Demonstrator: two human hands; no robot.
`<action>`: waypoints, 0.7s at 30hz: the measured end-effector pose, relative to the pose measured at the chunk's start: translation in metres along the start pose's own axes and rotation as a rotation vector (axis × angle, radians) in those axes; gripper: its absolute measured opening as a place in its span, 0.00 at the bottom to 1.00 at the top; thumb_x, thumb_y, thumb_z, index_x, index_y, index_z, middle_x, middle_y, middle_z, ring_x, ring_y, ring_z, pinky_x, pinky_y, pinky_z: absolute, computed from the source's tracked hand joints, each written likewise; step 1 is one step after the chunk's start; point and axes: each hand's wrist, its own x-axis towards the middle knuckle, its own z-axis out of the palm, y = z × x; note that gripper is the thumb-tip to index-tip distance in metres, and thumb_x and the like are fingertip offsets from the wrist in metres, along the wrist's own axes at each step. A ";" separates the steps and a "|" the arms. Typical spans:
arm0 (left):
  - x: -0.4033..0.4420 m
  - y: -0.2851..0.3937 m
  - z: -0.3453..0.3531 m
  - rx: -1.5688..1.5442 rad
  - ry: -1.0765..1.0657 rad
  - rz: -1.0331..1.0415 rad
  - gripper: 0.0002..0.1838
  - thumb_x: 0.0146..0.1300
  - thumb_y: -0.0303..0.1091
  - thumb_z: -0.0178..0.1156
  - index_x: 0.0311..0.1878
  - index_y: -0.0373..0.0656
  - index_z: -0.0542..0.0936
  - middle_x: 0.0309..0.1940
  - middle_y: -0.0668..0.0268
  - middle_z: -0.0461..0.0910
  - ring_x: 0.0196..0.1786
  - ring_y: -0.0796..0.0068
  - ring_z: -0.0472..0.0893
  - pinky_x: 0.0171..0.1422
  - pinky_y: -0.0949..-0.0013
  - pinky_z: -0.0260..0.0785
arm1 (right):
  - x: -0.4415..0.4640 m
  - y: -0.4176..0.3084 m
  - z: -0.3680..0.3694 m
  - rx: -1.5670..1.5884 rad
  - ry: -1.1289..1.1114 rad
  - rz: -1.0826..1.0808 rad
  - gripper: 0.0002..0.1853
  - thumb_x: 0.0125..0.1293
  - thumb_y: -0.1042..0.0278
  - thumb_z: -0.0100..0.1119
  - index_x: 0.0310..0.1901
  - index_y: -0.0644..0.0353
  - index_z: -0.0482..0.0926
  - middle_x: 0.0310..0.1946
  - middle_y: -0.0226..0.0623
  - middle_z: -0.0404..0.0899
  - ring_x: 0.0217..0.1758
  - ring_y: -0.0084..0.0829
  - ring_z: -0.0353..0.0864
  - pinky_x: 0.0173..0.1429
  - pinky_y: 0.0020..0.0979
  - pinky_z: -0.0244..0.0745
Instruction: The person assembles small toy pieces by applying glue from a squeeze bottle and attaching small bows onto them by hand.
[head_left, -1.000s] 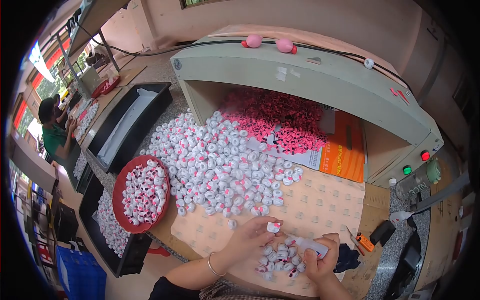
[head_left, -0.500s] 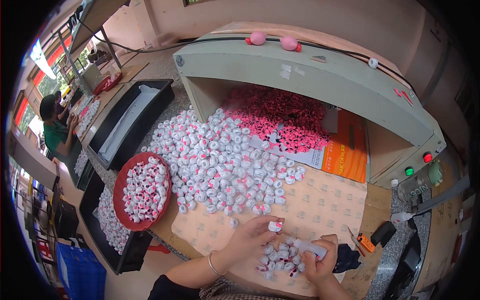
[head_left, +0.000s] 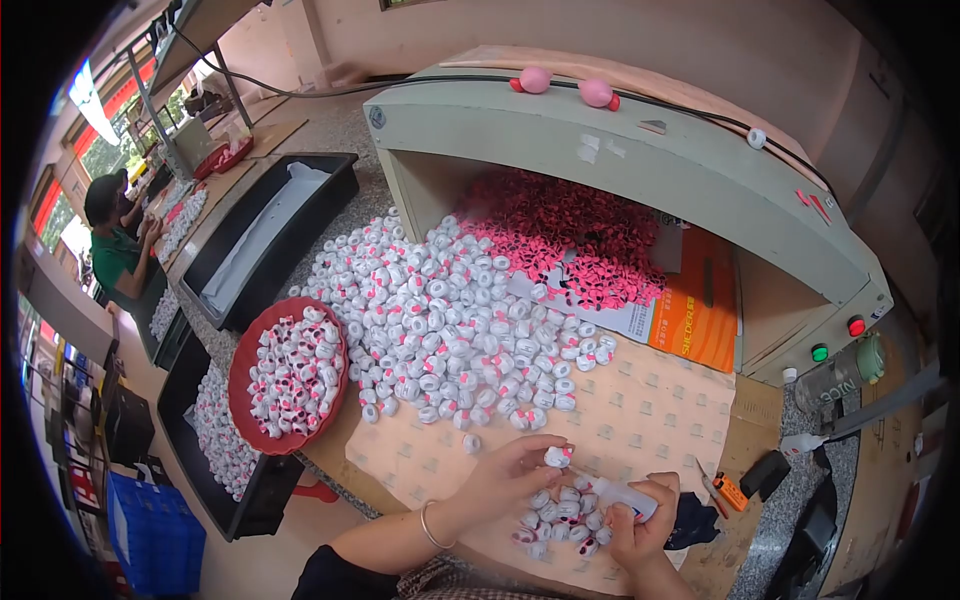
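Observation:
My left hand, with a bangle on its wrist, pinches a small white rounded piece between thumb and fingers. Wrapped in my right hand is a small translucent squeeze bottle, tilted with its nozzle toward the left hand. Whether the nozzle touches the piece I cannot tell. Beneath both hands lies a small group of white pieces, some with dark pink parts. A large heap of similar white pieces with pink spots spreads beyond my left hand.
A red bowl of white-and-pink pieces stands left, near black trays. A pale green metal housing covers a pile of pink parts. An orange cutter lies right. Another person sits far left.
The white piece in my left hand has turned, showing less pink. The bottle stays in my right hand, nearly unmoved. The whole view has shifted slightly.

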 end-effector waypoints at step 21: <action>-0.001 0.000 -0.001 0.022 -0.026 -0.024 0.19 0.61 0.22 0.50 0.56 0.37 0.65 0.37 0.63 0.72 0.38 0.73 0.75 0.43 0.70 0.69 | 0.004 -0.005 0.000 -0.022 -0.063 -0.053 0.17 0.45 0.75 0.61 0.38 0.63 0.68 0.28 0.42 0.69 0.30 0.36 0.66 0.33 0.32 0.65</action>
